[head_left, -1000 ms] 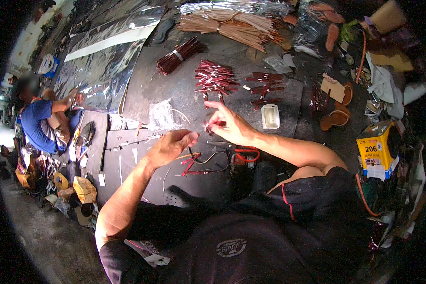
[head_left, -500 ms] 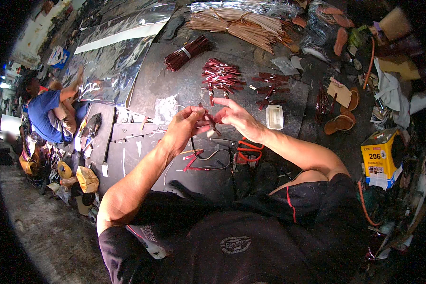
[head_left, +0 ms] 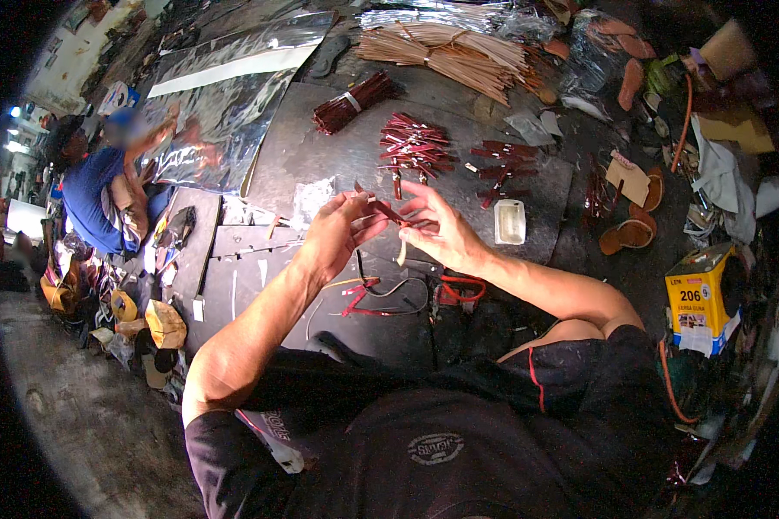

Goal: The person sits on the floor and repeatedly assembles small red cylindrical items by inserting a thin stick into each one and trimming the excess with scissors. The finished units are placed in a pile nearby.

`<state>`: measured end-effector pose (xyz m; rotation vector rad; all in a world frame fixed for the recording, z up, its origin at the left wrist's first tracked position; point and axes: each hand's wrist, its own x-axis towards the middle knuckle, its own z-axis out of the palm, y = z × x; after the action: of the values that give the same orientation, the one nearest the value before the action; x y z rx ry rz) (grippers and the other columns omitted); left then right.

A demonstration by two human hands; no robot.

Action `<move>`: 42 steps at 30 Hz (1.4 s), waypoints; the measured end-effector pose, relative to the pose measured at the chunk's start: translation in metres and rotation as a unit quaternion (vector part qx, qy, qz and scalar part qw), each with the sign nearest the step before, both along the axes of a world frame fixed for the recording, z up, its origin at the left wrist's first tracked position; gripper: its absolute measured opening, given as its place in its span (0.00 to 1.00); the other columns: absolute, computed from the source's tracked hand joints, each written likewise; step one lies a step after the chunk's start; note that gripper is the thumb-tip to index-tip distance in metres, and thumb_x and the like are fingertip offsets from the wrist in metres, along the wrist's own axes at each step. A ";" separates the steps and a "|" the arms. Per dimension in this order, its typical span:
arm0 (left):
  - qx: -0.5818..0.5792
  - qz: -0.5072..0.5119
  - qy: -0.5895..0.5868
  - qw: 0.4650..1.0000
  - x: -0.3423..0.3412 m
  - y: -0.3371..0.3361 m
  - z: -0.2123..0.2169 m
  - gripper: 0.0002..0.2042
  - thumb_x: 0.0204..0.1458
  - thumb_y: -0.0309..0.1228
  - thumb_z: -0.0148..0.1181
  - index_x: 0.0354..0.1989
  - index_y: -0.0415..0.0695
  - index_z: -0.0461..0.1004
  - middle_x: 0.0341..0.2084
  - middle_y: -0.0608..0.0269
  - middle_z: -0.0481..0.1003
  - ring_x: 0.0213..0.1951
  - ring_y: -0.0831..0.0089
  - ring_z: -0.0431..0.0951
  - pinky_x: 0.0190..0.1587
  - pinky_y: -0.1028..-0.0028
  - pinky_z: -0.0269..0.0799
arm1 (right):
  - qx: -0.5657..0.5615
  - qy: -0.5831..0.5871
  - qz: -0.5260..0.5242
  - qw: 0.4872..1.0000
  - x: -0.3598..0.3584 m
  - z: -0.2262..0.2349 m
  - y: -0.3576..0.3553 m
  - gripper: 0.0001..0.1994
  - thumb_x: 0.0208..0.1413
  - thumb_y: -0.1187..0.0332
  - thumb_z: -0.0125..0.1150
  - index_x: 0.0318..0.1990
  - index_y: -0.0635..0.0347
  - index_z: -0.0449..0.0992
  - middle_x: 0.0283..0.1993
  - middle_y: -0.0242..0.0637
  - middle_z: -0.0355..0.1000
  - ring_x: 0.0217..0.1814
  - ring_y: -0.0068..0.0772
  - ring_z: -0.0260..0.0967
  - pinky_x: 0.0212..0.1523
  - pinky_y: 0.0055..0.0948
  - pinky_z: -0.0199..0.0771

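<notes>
A short dark red strap [head_left: 389, 212] spans the gap between my two hands above the work board. Its left end is pinched in my left hand [head_left: 331, 233], thumb against fingers, with a brown tip [head_left: 358, 186] sticking up past the thumb. My right hand [head_left: 441, 232] closes thumb and fingers on the other end. A pale narrow tail [head_left: 402, 252] hangs below the right fingertips. Just beyond lies a heap of dark red straps [head_left: 415, 143]. Nearer me, a thin cord [head_left: 411, 310] and a few red strap pieces [head_left: 355, 298] rest on the board.
Red-handled scissors [head_left: 464, 288] and a white tray [head_left: 498, 232] are beside my right forearm. More straps [head_left: 506, 156] lie beyond, near a bound strap bundle [head_left: 353, 102] and tan strips [head_left: 450, 54]. A co-worker [head_left: 95, 195] sits at left by a shiny sheet [head_left: 225, 104].
My right hand's fingers, more outstretched before, have closed on the strap's right end. The strap now runs between both hands. The whole view has shifted slightly.
</notes>
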<state>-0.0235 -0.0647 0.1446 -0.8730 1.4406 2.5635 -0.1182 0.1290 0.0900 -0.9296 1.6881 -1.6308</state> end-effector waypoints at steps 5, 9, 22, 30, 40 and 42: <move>-0.027 0.038 0.006 0.999 0.002 -0.003 -0.007 0.10 0.63 0.32 0.51 0.47 0.40 0.67 0.46 0.56 0.73 0.47 0.65 0.77 0.53 0.67 0.74 | -0.014 -0.024 -0.030 0.999 0.000 0.010 -0.003 0.28 0.58 0.72 0.63 0.65 0.56 0.60 0.42 0.35 0.69 0.50 0.31 0.71 0.51 0.34 0.75; -0.100 0.095 0.006 0.990 0.002 -0.017 -0.020 0.11 0.62 0.37 0.54 0.45 0.44 0.68 0.42 0.59 0.75 0.45 0.67 0.77 0.50 0.67 0.73 | -0.019 -0.011 -0.021 1.000 -0.009 0.021 0.001 0.27 0.57 0.72 0.64 0.63 0.57 0.62 0.41 0.36 0.72 0.49 0.31 0.72 0.51 0.35 0.74; 0.016 0.104 0.076 0.992 -0.001 0.032 0.007 0.11 0.63 0.38 0.50 0.45 0.44 0.68 0.27 0.68 0.68 0.33 0.73 0.69 0.38 0.73 0.65 | -0.065 0.230 -0.002 0.971 0.002 0.065 -0.018 0.41 0.50 0.73 0.70 0.70 0.53 0.52 0.35 0.39 0.73 0.35 0.33 0.75 0.38 0.33 0.79; -0.274 0.059 0.092 0.956 0.006 0.027 0.057 0.10 0.63 0.36 0.51 0.43 0.42 0.67 0.25 0.67 0.70 0.26 0.77 0.68 0.32 0.74 0.65 | -0.039 0.031 -0.091 0.995 -0.043 0.074 -0.033 0.25 0.64 0.61 0.56 0.63 0.61 0.57 0.37 0.34 0.74 0.38 0.25 0.73 0.37 0.27 0.71; -0.546 -0.076 0.111 0.827 0.007 0.023 0.058 0.10 0.63 0.37 0.48 0.45 0.44 0.67 0.22 0.46 0.73 0.28 0.49 0.78 0.32 0.56 0.69 | -0.046 0.000 -0.014 0.999 -0.035 0.105 -0.066 0.27 0.63 0.67 0.55 0.66 0.62 0.55 0.43 0.39 0.77 0.45 0.25 0.74 0.41 0.25 0.72; -0.464 -0.089 0.066 0.879 0.003 0.014 0.066 0.15 0.64 0.39 0.46 0.51 0.42 0.66 0.25 0.54 0.72 0.30 0.60 0.75 0.36 0.62 0.69 | -0.055 -0.033 -0.051 0.997 -0.046 0.123 -0.068 0.26 0.63 0.67 0.55 0.65 0.63 0.55 0.43 0.40 0.76 0.43 0.26 0.75 0.40 0.25 0.72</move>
<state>-0.0204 -0.0503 0.2107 -0.5547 2.6978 1.7321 -0.1643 0.0614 0.2125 -0.8444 1.6385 -1.8166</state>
